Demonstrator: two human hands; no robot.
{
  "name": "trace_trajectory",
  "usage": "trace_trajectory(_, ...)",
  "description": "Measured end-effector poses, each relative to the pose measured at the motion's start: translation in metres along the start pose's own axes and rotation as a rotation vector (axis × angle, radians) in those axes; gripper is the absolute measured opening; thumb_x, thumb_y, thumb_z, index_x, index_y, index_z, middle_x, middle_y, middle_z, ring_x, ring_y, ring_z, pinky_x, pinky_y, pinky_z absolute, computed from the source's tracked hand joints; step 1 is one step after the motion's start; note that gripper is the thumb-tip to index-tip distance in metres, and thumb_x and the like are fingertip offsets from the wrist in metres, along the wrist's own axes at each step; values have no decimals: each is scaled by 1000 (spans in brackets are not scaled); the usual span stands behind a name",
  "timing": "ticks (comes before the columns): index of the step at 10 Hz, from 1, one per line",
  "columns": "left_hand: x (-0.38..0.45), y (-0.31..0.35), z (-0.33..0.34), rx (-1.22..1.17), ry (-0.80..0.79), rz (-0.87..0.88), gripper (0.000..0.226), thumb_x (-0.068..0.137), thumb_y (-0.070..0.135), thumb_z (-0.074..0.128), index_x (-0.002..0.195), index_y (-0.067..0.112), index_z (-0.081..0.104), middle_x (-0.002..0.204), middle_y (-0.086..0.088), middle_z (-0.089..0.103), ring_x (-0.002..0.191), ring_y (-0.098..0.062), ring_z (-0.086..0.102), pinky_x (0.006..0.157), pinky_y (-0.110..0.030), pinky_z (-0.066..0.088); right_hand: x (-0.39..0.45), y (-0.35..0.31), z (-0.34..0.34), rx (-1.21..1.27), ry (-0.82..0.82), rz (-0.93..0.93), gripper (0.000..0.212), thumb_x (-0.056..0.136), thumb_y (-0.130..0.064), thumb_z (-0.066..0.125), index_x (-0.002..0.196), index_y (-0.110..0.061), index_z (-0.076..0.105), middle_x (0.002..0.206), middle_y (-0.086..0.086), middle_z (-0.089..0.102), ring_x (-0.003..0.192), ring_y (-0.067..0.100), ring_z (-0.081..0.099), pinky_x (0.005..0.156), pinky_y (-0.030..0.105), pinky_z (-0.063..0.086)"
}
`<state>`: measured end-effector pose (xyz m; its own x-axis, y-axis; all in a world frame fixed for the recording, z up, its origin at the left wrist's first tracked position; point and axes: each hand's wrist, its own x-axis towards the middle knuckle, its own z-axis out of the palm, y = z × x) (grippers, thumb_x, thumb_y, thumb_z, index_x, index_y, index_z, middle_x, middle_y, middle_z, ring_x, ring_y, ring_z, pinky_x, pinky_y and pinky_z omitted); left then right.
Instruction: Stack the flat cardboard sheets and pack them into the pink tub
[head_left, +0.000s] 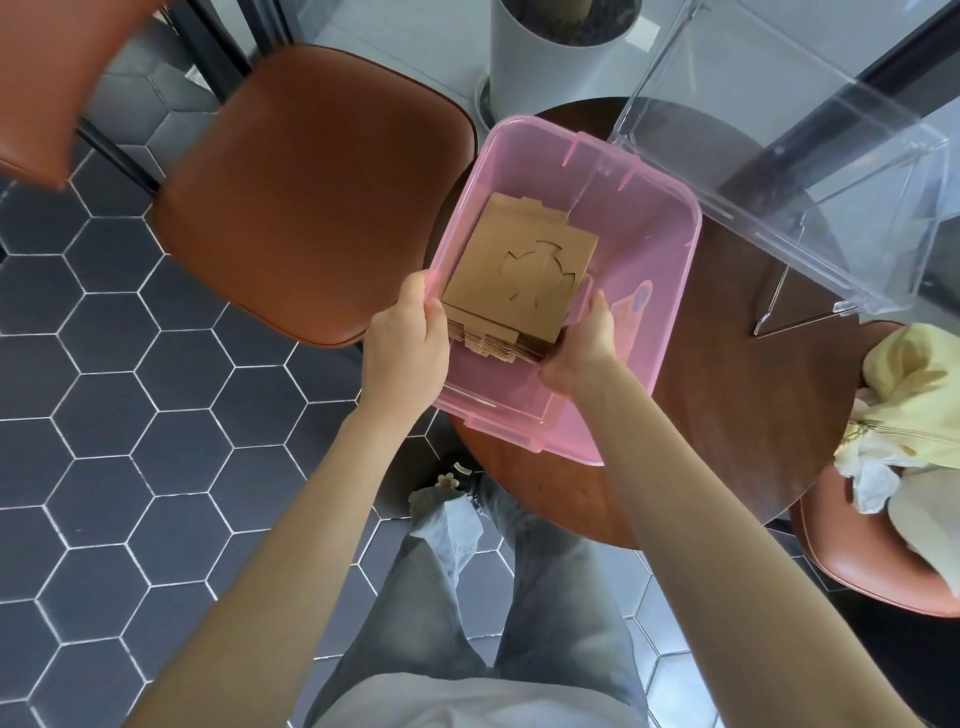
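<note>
- Person, standing: grey trousers (498, 587) and both bare forearms fill the lower part of the view; the arms reach forward and down so that the two hands meet over the tub.
- Round dark wooden table (737, 415): carries the tub at its left edge, close to the person, which judging by the posture keeps the load within easy reach.
- Brown padded chair (311, 197): stands just beside the table, to the left of the tub, seat bare.
- Clear plastic lid or bin (810, 171): lies tilted on the far right of the table, one corner overlapping the tub's far rim.
- Pink tub (670, 291): translucent, open-topped, rounded corners; its floor to the right of the stack shows bare.
- Stack of flat cardboard sheets (519, 270): plain brown die-cut blanks with tabbed edges, the top sheet showing a curved cut-out; the stack sits inside the tub against its left wall, near edges slightly staggered. Whether it already rests on the floor cannot be told.
- Left hand (410, 338): closed on the stack's near left corner, thumb by the tub rim.
- Right hand (582, 343): closed on the stack's near right side; the paired hold likely keeps the sheets squared while lowering.
</note>
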<state>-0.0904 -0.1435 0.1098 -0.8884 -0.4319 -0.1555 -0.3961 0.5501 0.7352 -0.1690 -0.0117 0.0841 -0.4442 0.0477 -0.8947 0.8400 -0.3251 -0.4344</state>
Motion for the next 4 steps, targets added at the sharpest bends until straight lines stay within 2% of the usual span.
trace_trajectory(1, 0, 0, -1, -3, -15, 1, 35, 96, 15, 34, 130, 9, 42, 108, -15, 66, 79, -22, 60, 71, -26, 48, -2, -3, -5, -104, 24, -3, 67, 93, -59, 21, 117, -8, 59, 106, 12, 71, 95, 24, 69, 67, 30, 54)
trace_trajectory(2, -1, 2, 2, 61, -9, -4, 42, 95, 16, 38, 136, 11, 33, 127, -13, 58, 107, -27, 60, 86, -29, 47, -10, -13, -10, -219, -20, -50, 45, 98, -44, 30, 74, -12, 50, 35, 0, 58, 29, 10, 56, 28, 11, 35)
trace_trajectory(3, -3, 5, 2, 290, 101, 132, 43, 89, 14, 47, 131, 10, 39, 138, -14, 48, 126, -29, 45, 100, -39, 41, -19, -21, -11, -382, -39, -53, 26, 96, -29, 45, 79, -9, 48, 54, 1, 54, 49, 12, 53, 43, 13, 46)
trace_trajectory(4, -7, 7, 2, 479, 82, 393, 24, 81, 11, 55, 105, 9, 61, 116, -13, 63, 112, -28, 56, 91, -42, 46, -33, -38, -16, -551, -27, -126, 15, 89, -20, 53, 90, -5, 56, 65, 2, 46, 53, 12, 43, 56, 22, 39)
